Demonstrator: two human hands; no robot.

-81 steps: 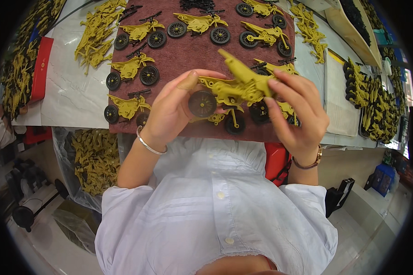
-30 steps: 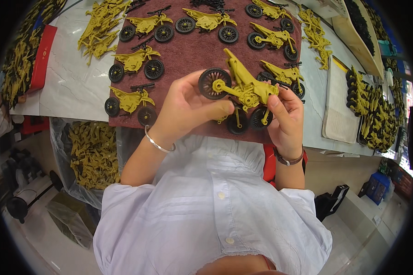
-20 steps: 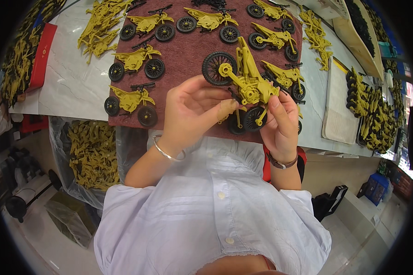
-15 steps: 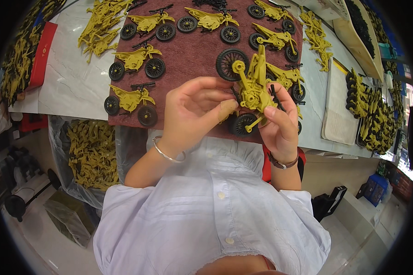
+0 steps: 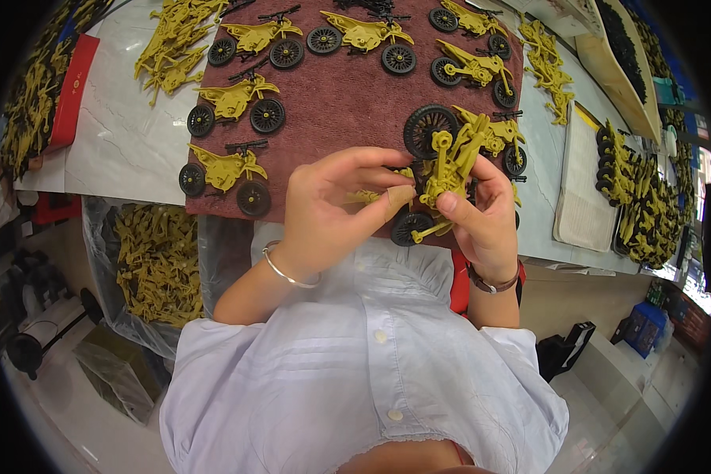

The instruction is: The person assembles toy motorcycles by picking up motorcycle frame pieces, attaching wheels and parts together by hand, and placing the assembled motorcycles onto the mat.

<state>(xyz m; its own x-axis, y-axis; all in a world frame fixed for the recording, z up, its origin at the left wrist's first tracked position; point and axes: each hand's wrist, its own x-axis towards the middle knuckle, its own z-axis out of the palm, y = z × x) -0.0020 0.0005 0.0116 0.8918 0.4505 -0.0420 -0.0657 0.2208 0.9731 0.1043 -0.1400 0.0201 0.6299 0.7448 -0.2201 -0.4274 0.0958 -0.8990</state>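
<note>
The right hand (image 5: 490, 225) has its thumb and fingers closed on a yellow toy motorbike (image 5: 450, 162), tilted, one black wheel at its eleven o'clock, above the near part of the cloth. Just beside it at nine o'clock, the left hand (image 5: 328, 197) holds thumb and forefinger a narrow gap apart; whether they pinch anything I cannot tell. Taking the held motorbike as the dial's centre, the dark red cloth (image 5: 332, 110) stretches towards ten and twelve, with other toy motorbikes (image 5: 237, 99) lying on it. The marbled table (image 5: 118, 142) shows at nine, loose yellow parts (image 5: 170, 51) lie at ten, and a red box (image 5: 71, 95) stands beyond. A white tray (image 5: 584, 197) sits past three; a pale trough (image 5: 620, 67) of black pieces is at two. Off the table, a clear bag (image 5: 103, 253) of yellow parts hangs open at eight, and a blue container (image 5: 644, 328) stands between four and five. The left forearm rises from eight, braceleted, elbow bent; the right, with a wristwatch, from between five and six.
</note>
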